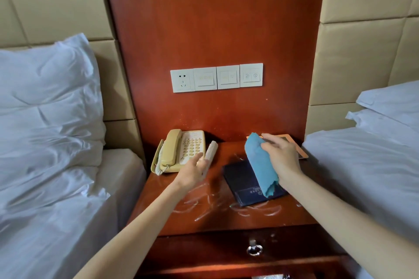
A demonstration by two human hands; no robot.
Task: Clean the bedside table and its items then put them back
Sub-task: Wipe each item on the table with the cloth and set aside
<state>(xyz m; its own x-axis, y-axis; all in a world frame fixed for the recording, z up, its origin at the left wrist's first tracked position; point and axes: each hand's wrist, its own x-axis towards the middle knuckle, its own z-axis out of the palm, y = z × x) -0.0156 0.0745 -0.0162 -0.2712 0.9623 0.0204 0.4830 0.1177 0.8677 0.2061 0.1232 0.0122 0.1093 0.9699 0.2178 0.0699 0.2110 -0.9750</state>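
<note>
Right hand (281, 156) is up over the tabletop (215, 222), fingers curled tight round a blue cloth (260, 165) that hangs down over the dark blue booklet (242, 188) lying flat near the middle. Left hand (195, 170) is by the beige telephone (181, 152) at the back left, pinching the lower end of a white remote (211, 152), which tilts up off the wood. White smears (204, 206) streak the front of the tabletop. An orange-edged card (294, 145) sits at the back right, partly behind the right hand
</note>
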